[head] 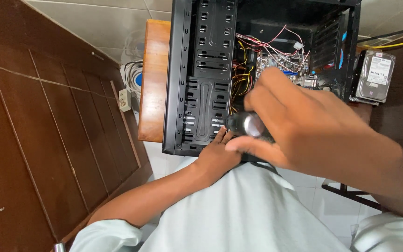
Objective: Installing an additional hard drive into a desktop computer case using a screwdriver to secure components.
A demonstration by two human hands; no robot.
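Note:
An open black computer case (183, 70) lies on a wooden table (154, 79), its drive cage, coloured wires (248, 51) and motherboard (281, 63) exposed. My right hand (313, 126) is close to the camera and grips the dark handle of a screwdriver (246, 123), pointing down toward the drive cage. My left hand (218, 154) rests against the near lower edge of the case beside the drive cage, its fingers partly hidden under the right hand. The tool's tip is hidden.
A hard drive (375, 74) lies to the right of the case on a dark surface. A power strip and cables (129, 88) sit on the tiled floor left of the table. A brown wooden door (38, 140) fills the left side.

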